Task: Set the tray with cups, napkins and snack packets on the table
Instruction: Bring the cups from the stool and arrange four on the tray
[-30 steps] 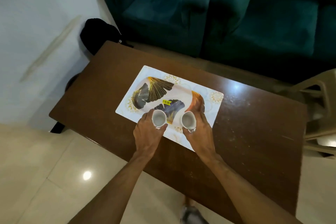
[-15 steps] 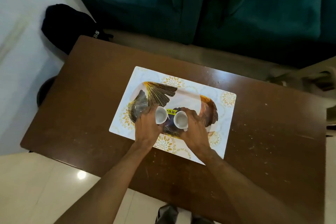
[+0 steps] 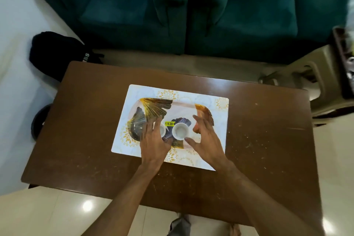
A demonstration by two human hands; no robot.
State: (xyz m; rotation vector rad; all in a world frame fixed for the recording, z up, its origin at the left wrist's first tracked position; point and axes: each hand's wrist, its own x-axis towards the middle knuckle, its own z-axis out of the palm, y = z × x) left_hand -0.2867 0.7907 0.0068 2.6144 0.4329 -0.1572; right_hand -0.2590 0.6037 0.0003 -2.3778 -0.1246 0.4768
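A tray [image 3: 153,108] with gold and dark fan patterns lies on a white placemat [image 3: 220,120] in the middle of the brown table [image 3: 86,120]. Two small white cups stand upright side by side on the tray: the right cup [image 3: 180,130] is in full view, the left cup [image 3: 162,130] is half hidden behind my left hand [image 3: 153,140]. My left hand hovers over it with fingers spread. Just right of the right cup is my right hand [image 3: 206,140], open and apart from it. A yellow price sticker [image 3: 169,123] sits on the tray.
A dark teal sofa [image 3: 191,5] runs along the far side of the table. A black bag [image 3: 57,51] lies on the floor at the table's far left corner. A beige plastic chair [image 3: 316,82] stands at the right. The floor is glossy tile.
Both hands held a cup each and lowered them onto the tray. Now the fingers have spread and come off the cups, which stand on the tray. The view has shifted over the table.
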